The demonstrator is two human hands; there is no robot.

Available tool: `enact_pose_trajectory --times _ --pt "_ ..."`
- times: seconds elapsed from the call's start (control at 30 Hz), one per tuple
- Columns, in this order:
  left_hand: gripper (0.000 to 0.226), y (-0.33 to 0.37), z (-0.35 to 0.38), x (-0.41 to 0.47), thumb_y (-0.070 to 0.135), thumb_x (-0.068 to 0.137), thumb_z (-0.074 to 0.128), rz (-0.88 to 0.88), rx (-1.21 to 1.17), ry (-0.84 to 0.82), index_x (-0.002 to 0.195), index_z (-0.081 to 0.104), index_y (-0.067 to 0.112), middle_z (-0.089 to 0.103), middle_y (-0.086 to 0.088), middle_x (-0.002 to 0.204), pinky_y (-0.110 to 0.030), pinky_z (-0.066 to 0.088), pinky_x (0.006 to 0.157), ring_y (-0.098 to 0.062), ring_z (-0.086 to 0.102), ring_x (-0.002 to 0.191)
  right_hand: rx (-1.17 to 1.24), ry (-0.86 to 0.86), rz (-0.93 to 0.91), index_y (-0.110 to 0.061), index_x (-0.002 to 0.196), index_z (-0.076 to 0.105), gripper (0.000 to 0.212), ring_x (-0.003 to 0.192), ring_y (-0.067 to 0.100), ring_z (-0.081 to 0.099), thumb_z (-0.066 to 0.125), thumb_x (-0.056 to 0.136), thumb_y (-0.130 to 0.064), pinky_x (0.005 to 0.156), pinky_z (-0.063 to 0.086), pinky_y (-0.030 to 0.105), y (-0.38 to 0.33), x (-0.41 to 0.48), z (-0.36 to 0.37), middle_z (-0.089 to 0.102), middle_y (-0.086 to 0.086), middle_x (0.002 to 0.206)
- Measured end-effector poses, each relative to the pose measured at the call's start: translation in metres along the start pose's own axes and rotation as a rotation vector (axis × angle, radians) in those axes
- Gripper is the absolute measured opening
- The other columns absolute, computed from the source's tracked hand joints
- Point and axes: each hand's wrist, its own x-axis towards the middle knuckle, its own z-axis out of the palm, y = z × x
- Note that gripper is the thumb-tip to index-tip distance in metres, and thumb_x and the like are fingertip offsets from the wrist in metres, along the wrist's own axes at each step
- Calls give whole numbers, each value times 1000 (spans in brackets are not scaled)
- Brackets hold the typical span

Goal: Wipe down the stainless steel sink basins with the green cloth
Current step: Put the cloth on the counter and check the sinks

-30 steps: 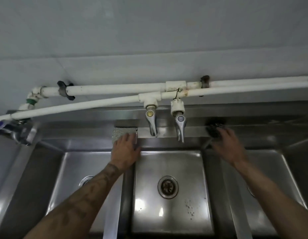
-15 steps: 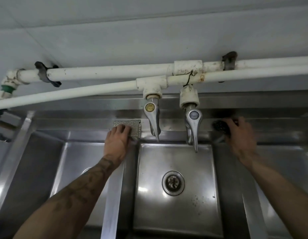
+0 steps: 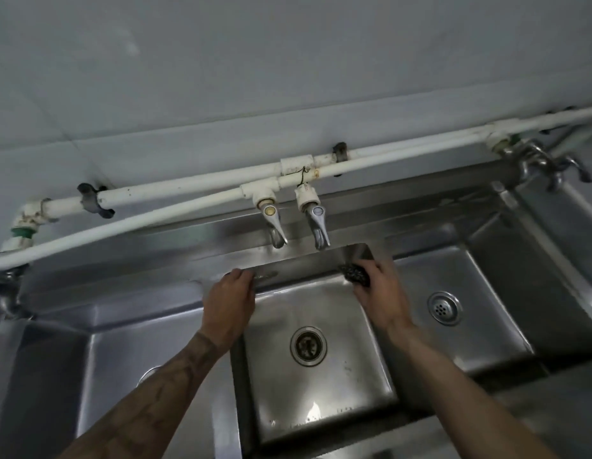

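The steel sink has three basins; the middle basin [image 3: 324, 402] lies right below me, its drain at the centre. My left hand [image 3: 230, 301] is at this basin's back left corner, fingers curled over a thin pale mesh cloth [image 3: 264, 276], of which only a blurred sliver shows. At the back right corner my right hand [image 3: 382, 294] grips a dark knobbly scrubber [image 3: 355, 275] against the back wall. The cloth's colour is hard to read in the dim light.
Two steel taps [image 3: 277, 231] hang from white pipes [image 3: 175, 193] just above the middle basin's back edge. The right basin [image 3: 480, 293] has its own drain, and more taps [image 3: 539, 160] stand at the far right. The left basin [image 3: 129, 366] is partly hidden by my forearm.
Both hands came off the back ledge and moved inward and down to the middle basin's back wall, carrying the cloth and the scrubber. The view swung to the right and pulled back.
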Motion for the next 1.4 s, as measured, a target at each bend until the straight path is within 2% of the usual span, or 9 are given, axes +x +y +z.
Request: enact_pose_trajectory --times 0.13,0.3,0.4,0.53,0.77,1.03,1.17,1.3,1.4 --pt "12 26 -11 -28 12 99 64 182 -40 -7 110 68 13 71 -11 103 -47 59 75 -38 70 90 16 111 80 -27 133 65 49 117 24 60 75 86 -19 98 51 36 -27 -86 -19 60 1 128" --pt "10 76 -30 -90 13 97 65 457 -83 -70 105 70 16 71 -8 97 -46 59 70 -38 70 84 -26 213 276 -29 141 58 49 122 22 56 70 93 -27 96 44 32 -49 -221 -39 55 -2 134" --pt "9 112 -34 -134 13 98 62 632 -99 -133 104 68 17 69 -6 98 -47 57 74 -35 69 88 -1 296 376 -33 140 56 50 123 20 55 71 92 -28 103 49 37 -52 -303 -50 53 -5 135" --pt "9 173 -39 -210 10 95 66 837 -130 -160 101 68 16 69 -6 92 -44 56 67 -36 69 81 -10 454 524 -34 140 57 50 121 18 55 70 91 -28 100 52 38 -46 -418 -64 53 -7 133" --pt "7 261 -5 -361 14 96 65 1163 -103 -263 102 67 18 63 -2 91 -43 56 67 -29 67 82 -16 585 791 -34 140 57 50 122 20 56 68 91 -32 98 51 37 -18 -619 -62 53 -7 132" --pt "14 312 43 -549 18 101 60 1413 -30 -387 112 67 21 65 1 99 -39 54 79 -24 68 92 37 586 1035 -26 137 62 50 111 29 62 73 88 -27 91 54 40 9 -823 -24 59 2 126" --pt "24 317 71 -613 19 102 52 1498 39 -414 124 63 21 65 0 114 -39 50 98 -25 64 109 60 571 1114 -27 137 61 49 111 27 63 71 89 -24 87 54 37 19 -881 -5 61 1 131" --pt "31 309 96 -657 22 96 43 1546 57 -452 111 70 22 67 2 103 -38 57 85 -23 68 95 38 575 1162 -23 135 65 47 114 30 61 71 89 -21 85 55 40 32 -914 16 61 5 127" --pt "25 287 118 -676 25 94 56 1552 74 -470 115 70 25 65 4 107 -39 57 85 -22 65 98 8 586 1163 -25 135 64 52 111 31 59 74 84 -19 81 57 41 42 -924 37 55 5 126"
